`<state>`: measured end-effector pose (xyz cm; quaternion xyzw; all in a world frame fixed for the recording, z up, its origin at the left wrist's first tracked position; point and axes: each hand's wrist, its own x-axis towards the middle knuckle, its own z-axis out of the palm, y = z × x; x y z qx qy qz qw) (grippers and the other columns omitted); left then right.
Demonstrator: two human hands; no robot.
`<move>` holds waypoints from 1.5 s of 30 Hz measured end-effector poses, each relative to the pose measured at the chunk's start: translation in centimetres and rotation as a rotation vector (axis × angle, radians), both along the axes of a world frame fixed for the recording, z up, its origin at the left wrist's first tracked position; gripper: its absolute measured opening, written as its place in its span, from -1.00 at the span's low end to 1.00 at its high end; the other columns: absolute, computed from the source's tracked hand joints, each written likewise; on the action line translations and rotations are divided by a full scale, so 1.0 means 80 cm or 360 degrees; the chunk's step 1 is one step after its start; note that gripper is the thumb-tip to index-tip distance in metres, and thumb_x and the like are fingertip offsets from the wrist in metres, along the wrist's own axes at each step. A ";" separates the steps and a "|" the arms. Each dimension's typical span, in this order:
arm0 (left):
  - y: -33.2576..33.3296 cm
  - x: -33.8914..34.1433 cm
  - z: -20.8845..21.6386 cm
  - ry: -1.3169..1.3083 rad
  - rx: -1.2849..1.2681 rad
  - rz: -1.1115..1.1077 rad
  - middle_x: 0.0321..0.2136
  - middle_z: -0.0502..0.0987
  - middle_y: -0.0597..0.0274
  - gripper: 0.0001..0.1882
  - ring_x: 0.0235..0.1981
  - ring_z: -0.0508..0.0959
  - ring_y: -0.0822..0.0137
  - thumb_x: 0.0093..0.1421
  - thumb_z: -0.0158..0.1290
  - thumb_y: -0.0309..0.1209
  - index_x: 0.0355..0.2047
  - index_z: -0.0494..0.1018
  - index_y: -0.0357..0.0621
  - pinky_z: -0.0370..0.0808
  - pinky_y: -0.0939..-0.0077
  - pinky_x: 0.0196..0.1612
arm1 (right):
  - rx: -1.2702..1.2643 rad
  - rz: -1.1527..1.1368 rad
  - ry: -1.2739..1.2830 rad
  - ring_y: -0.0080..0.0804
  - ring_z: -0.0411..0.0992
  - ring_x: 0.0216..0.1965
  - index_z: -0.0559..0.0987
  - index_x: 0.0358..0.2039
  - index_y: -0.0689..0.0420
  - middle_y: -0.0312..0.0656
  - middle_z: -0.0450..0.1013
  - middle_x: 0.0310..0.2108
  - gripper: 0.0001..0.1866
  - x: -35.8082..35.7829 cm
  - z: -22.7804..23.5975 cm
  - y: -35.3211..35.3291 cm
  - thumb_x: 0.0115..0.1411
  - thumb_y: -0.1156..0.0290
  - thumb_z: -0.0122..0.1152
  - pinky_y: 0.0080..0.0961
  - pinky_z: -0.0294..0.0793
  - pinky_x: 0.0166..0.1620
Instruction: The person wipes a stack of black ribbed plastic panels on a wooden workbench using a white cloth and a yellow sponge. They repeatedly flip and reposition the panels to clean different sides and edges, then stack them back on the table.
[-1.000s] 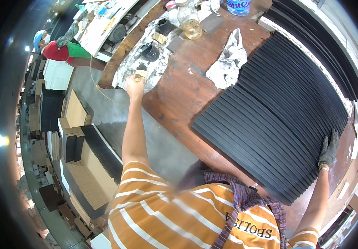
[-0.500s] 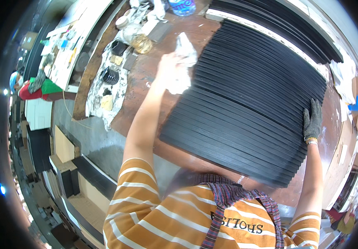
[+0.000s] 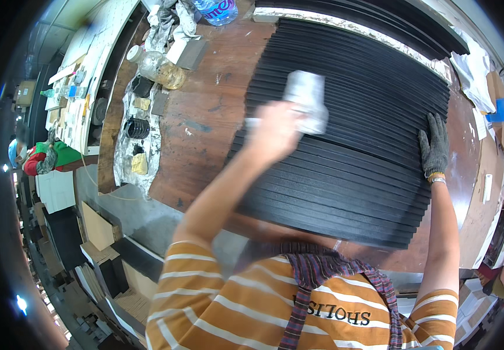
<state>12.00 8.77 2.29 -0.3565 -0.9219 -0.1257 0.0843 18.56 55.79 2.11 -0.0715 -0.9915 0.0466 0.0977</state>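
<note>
My bare left hand (image 3: pixel 276 131), smeared by motion, grips a white cloth (image 3: pixel 305 99) over the left part of a broad row of black strips (image 3: pixel 345 116). The strips lie side by side on the brown table (image 3: pixel 205 134), their ends slightly stepped. A grey knit glove covers my right hand (image 3: pixel 436 146), which rests with fingers stretched along the right ends of the strips.
A stained cloth (image 3: pixel 152 140) at the table's left bears a black ribbed cup (image 3: pixel 137 128) and yellow sponge pieces (image 3: pixel 139 164). Beside it lies a clear jar (image 3: pixel 161 70). More black strips (image 3: pixel 380 23) lie at the far edge. A person (image 3: pixel 47 154) is at far left.
My left hand has carried the white cloth from the bare table rightward onto the black strips. The gloved right hand stays at their right ends.
</note>
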 end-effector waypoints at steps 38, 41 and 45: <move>-0.138 0.076 0.053 0.0123 0.0438 0.0720 -0.10 0.57 0.06 -0.59 -0.14 0.63 0.04 0.16 0.14 -0.50 0.05 0.59 -0.11 0.58 0.16 -0.01 | 0.0130 0.0189 0.0193 -0.03 0.07 0.46 0.32 0.39 -0.01 -0.10 0.18 0.44 -0.28 0.097 -0.009 -0.104 0.34 -0.11 0.12 -0.11 0.01 0.47; -0.018 0.112 0.073 -0.0030 0.0813 0.0375 -0.14 0.57 0.13 -0.52 -0.17 0.64 0.13 0.21 0.11 -0.47 0.16 0.52 0.07 0.57 0.23 -0.01 | 0.0183 0.0061 -0.0017 -0.03 0.07 0.46 0.33 0.38 0.00 -0.10 0.17 0.44 -0.28 0.088 0.001 -0.108 0.34 -0.11 0.11 -0.11 0.00 0.47; 0.013 0.103 0.103 -0.0577 0.1236 0.0535 -0.02 0.63 0.17 -0.49 0.00 0.65 0.22 0.23 0.03 -0.57 0.21 0.48 -0.01 0.54 0.32 0.11 | 0.0264 -0.0025 -0.0204 0.03 -0.03 0.49 0.24 0.43 0.05 0.00 0.07 0.48 -0.16 0.101 0.042 -0.140 0.31 -0.20 0.10 -0.04 -0.06 0.48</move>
